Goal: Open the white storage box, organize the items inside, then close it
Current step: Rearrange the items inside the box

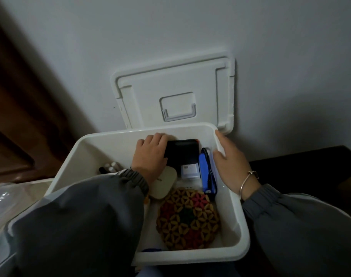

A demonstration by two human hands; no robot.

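1. Gripping a flat black rectangular case (182,150) by its edge, the left hand (150,154) reaches inside the white plastic storage box (242,226) — right hand (232,164) flat-fingered on its rim.
2. Case looks rigid, light, slick; edges suit.

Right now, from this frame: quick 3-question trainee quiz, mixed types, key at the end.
1. True or false: the white square lid stands open against the grey wall behind the white plastic storage box.
2. The left hand grips: A) the round beaded flower-pattern mat, B) the black rectangular case, C) the blue cylinder.
3. Fill in: the right hand rests on the box's ___ rim.
Key: 1 true; 2 B; 3 right.
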